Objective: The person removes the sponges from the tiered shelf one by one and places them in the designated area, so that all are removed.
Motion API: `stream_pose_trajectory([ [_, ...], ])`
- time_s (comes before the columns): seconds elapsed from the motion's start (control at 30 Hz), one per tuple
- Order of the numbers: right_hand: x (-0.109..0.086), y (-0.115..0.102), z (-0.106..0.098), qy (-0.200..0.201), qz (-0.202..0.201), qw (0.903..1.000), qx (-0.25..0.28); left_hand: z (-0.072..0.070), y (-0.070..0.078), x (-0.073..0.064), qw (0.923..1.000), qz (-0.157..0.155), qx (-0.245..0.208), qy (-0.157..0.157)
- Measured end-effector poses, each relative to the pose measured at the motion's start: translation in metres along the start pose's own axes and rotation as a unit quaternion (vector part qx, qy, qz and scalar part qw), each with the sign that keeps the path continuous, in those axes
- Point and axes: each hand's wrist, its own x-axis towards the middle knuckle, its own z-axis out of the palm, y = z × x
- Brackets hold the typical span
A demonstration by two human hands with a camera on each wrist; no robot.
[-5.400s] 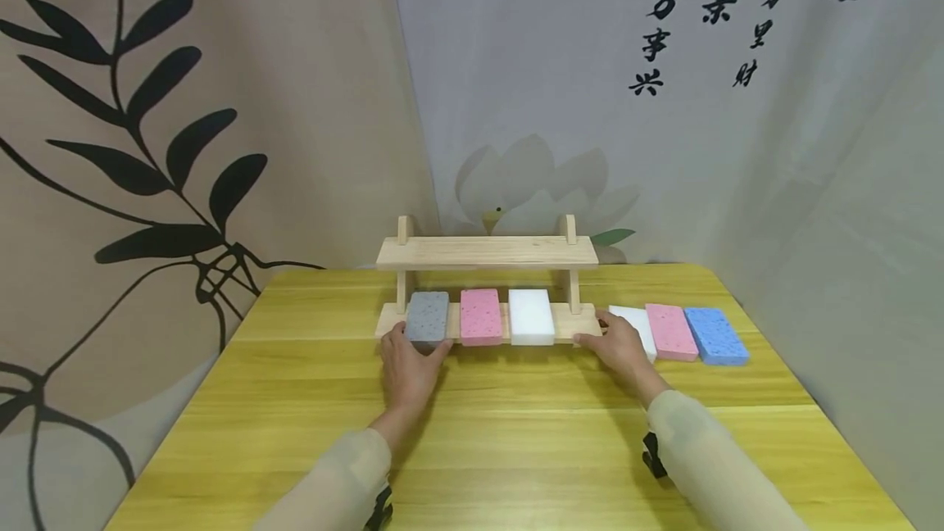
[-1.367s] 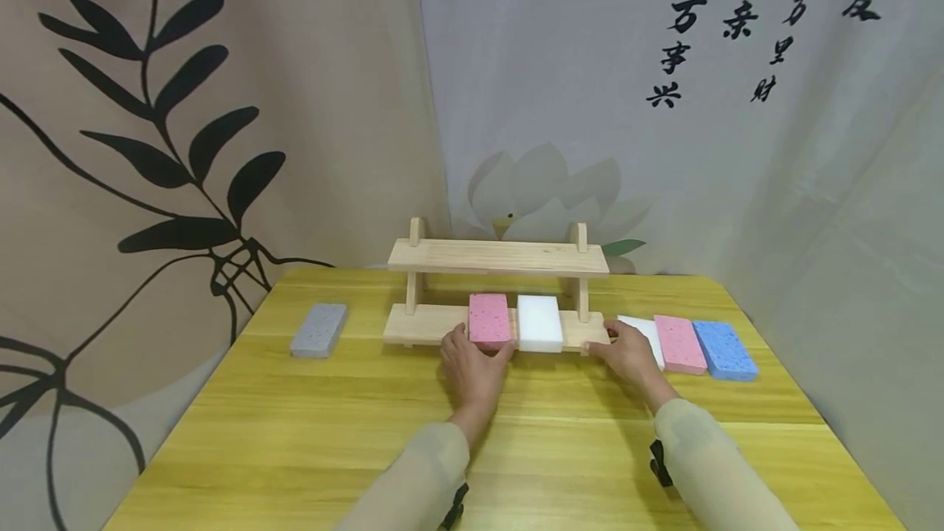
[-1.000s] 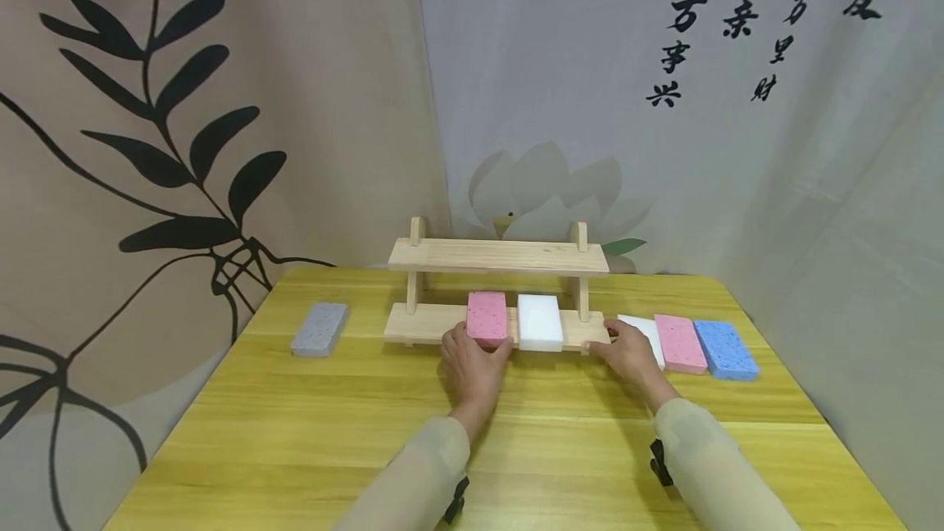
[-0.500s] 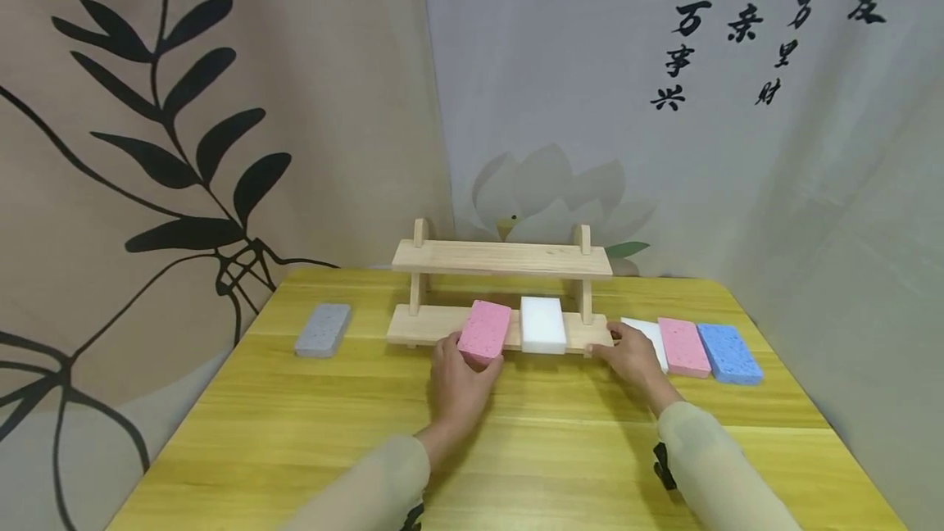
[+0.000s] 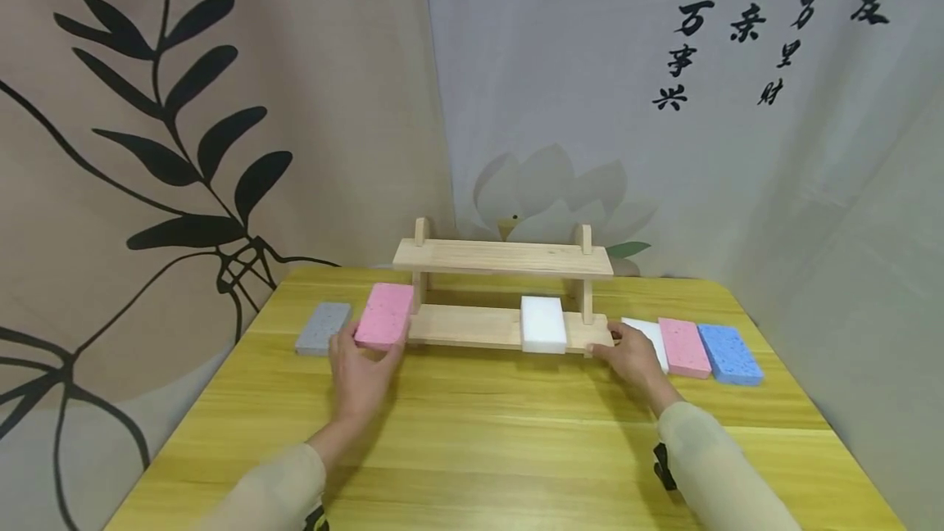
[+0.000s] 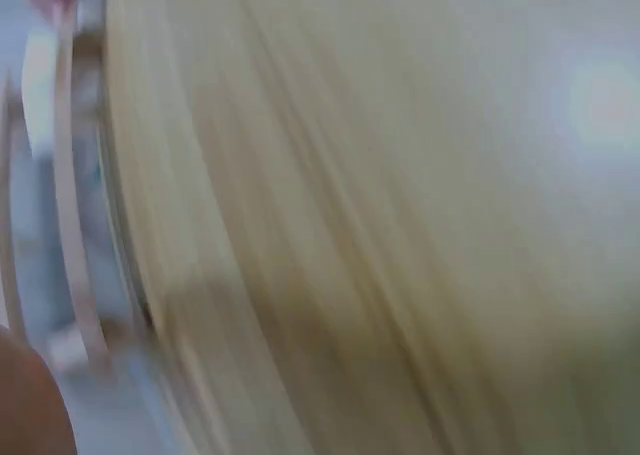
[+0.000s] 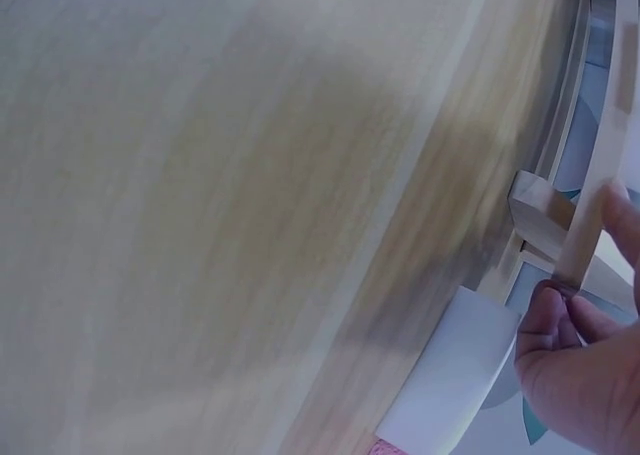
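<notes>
My left hand grips a pink sponge by its lower end, thumb and fingers on opposite sides. That sponge is off the shelf, left of the two-tier wooden rack and beside a grey sponge lying on the table. On the rack's lower board leans a white sponge. My right hand holds the right end of the lower board; the right wrist view shows thumb and fingers of the right hand pinching the board's edge. The left wrist view is blurred.
Right of the rack, on the wooden table, lie a white sponge partly behind my right hand, a pink sponge and a blue sponge. The upper board bears nothing. A printed curtain hangs behind.
My left hand has taken the pink sponge off the lower board and carried it left. Earlier, the grey sponge went from the board to the table's left. My right hand stays on the board.
</notes>
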Motion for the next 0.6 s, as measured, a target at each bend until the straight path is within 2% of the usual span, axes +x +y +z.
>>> stream_pose_trajectory([
  [0.1, 0.0, -0.001, 0.0, 0.0, 0.001, 1.0, 0.0, -0.026, -0.027, 0.025, 0.999, -0.002, 0.029, 0.034],
  [0.17, -0.001, -0.001, 0.0, 0.0, 0.001, 1.0, -0.001, -0.043, -0.045, 0.042, 0.9974, -0.008, 0.055, 0.046],
  [0.27, -0.001, -0.001, 0.001, -0.002, 0.003, 1.0, -0.003, -0.066, -0.069, 0.06, 0.9948, -0.023, 0.087, 0.047],
  [0.43, 0.0, 0.001, 0.002, -0.003, 0.01, 0.9999, -0.005, -0.093, -0.097, 0.076, 0.9932, -0.051, 0.1, 0.03],
  [0.6, 0.001, 0.001, 0.002, -0.003, 0.011, 0.9999, -0.007, -0.105, -0.113, 0.08, 0.9897, -0.079, 0.119, -0.005],
])
